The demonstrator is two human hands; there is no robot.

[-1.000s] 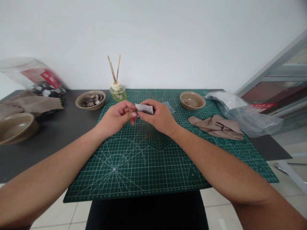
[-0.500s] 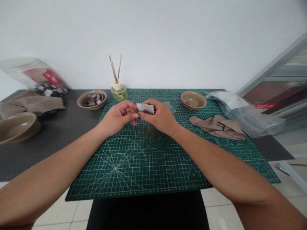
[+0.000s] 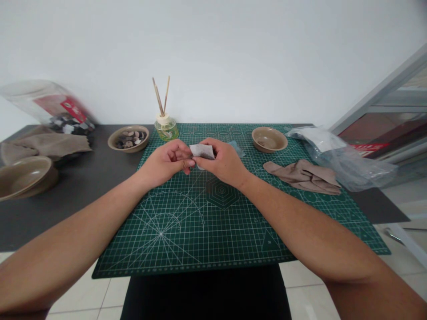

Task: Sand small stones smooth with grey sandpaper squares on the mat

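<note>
Whitish, darker below, the packet (image 3: 202, 151) is pinched by right fingers (image 3: 202, 163); whether left fingers (image 3: 185, 164) grip is unclear

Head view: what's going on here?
A person's right hand holds a small, whitish, thin packet above the green gridded cutting mat. The left hand is beside it; its grip is unclear. A round tan bowl of dark and pale pieces stands off the mat at left; a crumpled brown cloth lies at right.

The pouch (image 3: 202, 151) looks papery and matt, the bag (image 3: 350, 164) glossy plastic, the rag (image 3: 303, 174) cloth.
</note>
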